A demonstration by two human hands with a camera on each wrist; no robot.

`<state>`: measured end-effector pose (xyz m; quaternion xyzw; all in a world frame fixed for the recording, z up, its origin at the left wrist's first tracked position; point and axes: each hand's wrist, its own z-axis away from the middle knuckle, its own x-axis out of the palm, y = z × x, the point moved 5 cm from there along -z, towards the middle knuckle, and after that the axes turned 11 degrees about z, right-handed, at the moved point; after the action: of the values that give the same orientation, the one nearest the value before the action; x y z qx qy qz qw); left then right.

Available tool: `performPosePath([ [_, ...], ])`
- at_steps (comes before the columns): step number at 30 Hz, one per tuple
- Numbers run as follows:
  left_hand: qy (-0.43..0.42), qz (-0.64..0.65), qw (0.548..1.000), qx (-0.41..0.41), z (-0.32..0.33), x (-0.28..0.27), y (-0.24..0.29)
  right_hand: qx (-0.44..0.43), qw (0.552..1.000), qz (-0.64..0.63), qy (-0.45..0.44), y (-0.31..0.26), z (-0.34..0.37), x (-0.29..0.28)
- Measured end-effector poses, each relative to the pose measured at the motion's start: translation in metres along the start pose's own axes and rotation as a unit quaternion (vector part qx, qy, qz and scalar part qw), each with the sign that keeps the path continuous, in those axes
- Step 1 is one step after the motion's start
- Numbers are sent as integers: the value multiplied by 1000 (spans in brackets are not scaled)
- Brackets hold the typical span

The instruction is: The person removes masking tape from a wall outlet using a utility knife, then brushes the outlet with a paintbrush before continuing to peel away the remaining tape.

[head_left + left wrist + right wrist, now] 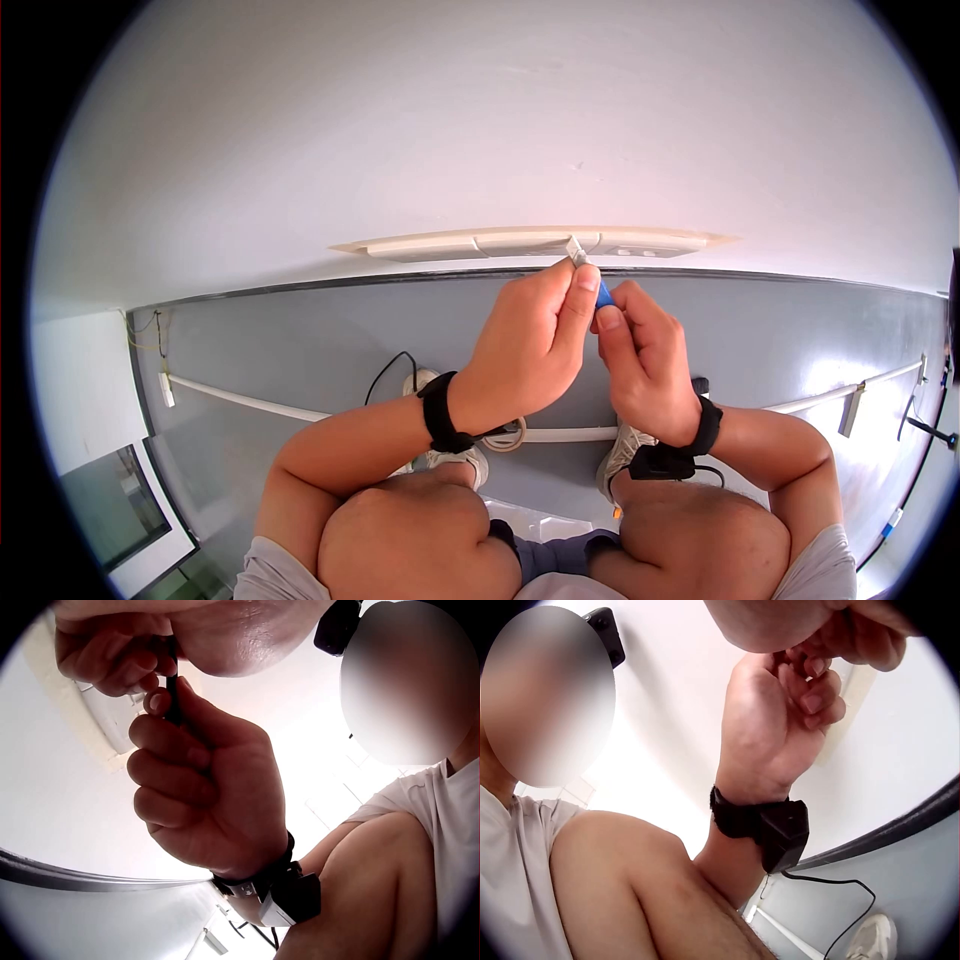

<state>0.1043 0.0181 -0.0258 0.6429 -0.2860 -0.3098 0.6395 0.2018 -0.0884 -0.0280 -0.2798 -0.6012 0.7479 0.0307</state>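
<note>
A small pale tip (574, 246) with a blue body (604, 295) is held between the two hands, in front of a long white wall panel (420, 246). Its pale end is at the panel's lower edge; whether it touches cannot be told. My left hand (525, 345) pinches the item near the pale end, thumb on top. Just to the right, my right hand (650, 365) pinches the blue part between thumb and fingers. In the left wrist view the item (173, 690) looks like a dark stick running between the hands, and the right hand (214, 780) has curled fingers.
Below the panel runs a dark wall edge (400, 282). A white pipe (250, 402) crosses behind the legs, with a black cable (385, 370) and shoes (473, 462) nearby. At lower left stands a white-framed window (115, 505).
</note>
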Motion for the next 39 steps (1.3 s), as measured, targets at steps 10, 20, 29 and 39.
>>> performPosePath([
  [10,-36,-10,999,2,-5,11,5,20,1000,-18,11,7,5,-7],
  [20,-37,13,999,21,6,8,4,-11,1000,2,5,5,11,-7],
  [29,-49,-56,997,14,29,-18,-4,41,999,-17,-20,39,25,-6],
  [39,-333,-208,916,81,77,-23,-37,104,993,38,-42,58,31,-5],
])
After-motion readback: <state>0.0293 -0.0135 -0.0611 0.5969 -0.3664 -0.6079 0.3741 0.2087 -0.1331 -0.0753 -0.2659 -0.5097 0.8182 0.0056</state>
